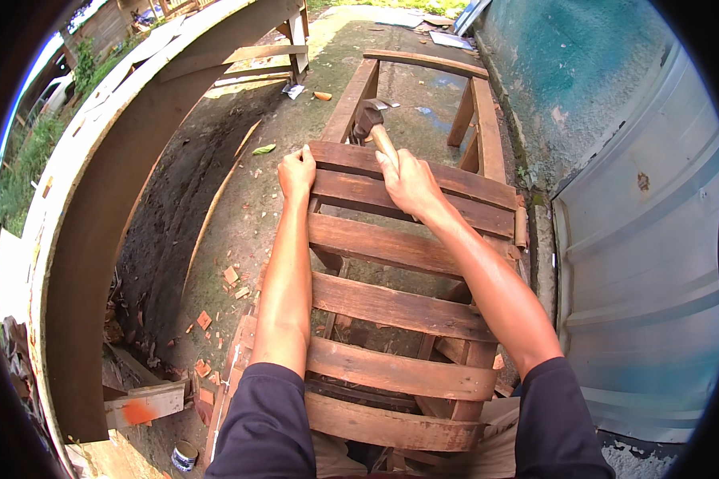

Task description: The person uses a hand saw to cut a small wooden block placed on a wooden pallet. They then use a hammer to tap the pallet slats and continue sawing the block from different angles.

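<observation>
My right hand (411, 185) is wrapped round the wooden handle of a claw hammer (384, 144), whose dark metal head lies just beyond the far end of the slats. My left hand (297, 172) is closed at the left end of the farthest brown wooden slat (475, 185); its fingertips are partly hidden. Both forearms reach over a wooden frame with several spaced slats (399, 303), stretching from my lap to the open frame end (423, 62) farther off. Whether there is a nail under my left fingers cannot be made out.
A long curved-looking wooden structure (96, 239) stands on the left. Along the right are a metal sheet (647, 239) and a teal wall (567, 80). Broken red fragments (204, 320), a small can (184, 455) and a board with orange paint (144, 407) lie at lower left.
</observation>
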The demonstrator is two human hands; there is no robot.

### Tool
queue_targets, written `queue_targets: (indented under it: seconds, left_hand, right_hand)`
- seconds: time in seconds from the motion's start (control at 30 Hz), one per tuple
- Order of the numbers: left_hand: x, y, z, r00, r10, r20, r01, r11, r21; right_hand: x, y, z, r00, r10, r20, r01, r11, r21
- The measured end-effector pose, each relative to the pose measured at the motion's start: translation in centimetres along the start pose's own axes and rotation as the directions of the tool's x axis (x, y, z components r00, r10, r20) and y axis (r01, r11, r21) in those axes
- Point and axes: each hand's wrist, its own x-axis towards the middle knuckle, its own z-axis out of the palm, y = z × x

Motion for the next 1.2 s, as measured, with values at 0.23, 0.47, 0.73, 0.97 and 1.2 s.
queue_targets:
  seconds: [0.23,0.47,0.73,0.97,1.2]
  left_hand:
    - [-0.8,1.9,0.4,1.000,-0.017,0.009,0.017,1.000,-0.009]
    - [-0.3,0.9,-0.1,1.000,-0.021,0.011,0.020,0.997,0.072]
    - [-0.5,1.1,0.2,1.000,-0.007,-0.009,0.007,0.998,0.064]
    - [0.0,0.7,0.9,1.000,-0.013,0.015,0.013,1.000,0.026]
    - [0.3,-0.3,0.4,0.999,0.000,0.032,-0.002,0.999,0.047]
  right_hand:
    - [2.6,-3.5,1.1,0.990,-0.120,-0.069,0.123,0.992,0.031]
    - [1.6,-3.2,3.5,0.995,-0.097,-0.015,0.097,0.995,-0.034]
    - [1.1,-1.9,3.1,0.969,-0.220,0.110,0.236,0.958,-0.164]
    - [1.6,-1.6,3.0,0.979,-0.130,0.156,0.149,0.982,-0.117]
    - [-0.7,-2.2,1.4,0.980,-0.123,0.159,0.149,0.975,-0.167]
